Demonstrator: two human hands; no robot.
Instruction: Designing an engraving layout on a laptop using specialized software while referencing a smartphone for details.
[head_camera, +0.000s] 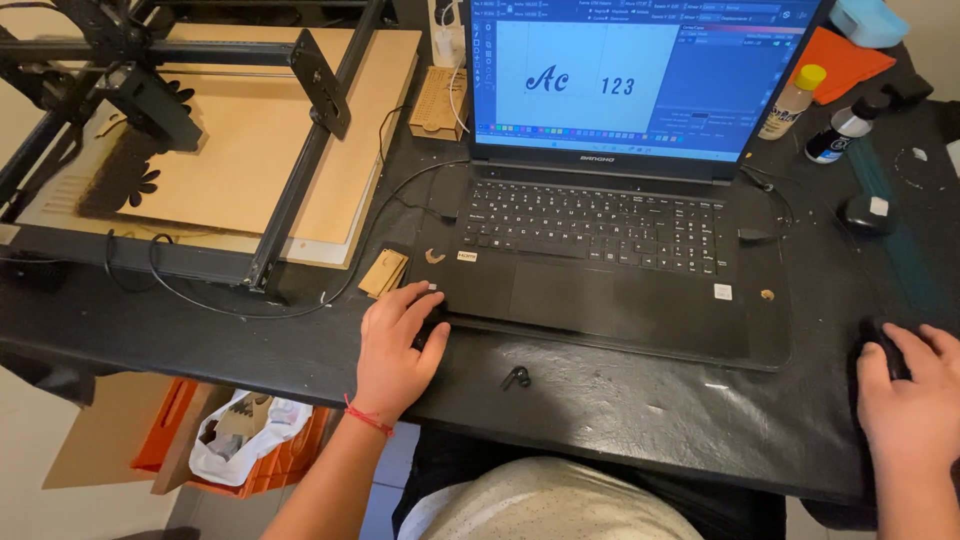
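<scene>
My left hand (395, 345) rests flat on the black table beside the front left corner of an open black laptop (600, 230), fingers spread, fingertips touching the laptop's edge. A red string circles that wrist. My right hand (910, 400) lies over a black computer mouse (882, 345) at the right edge of the view. The laptop screen (620, 75) shows a blue design program. A small black earbud (516, 377) lies on the table between my hands.
A black-framed laser engraver (300, 90) stands over a brown wooden sheet (260, 150) at the left, with cables trailing to the laptop. Small wooden pieces (384, 272) lie near it. Bottles (790, 100) and a second black mouse (866, 213) sit at the right. An orange crate (270, 460) is below.
</scene>
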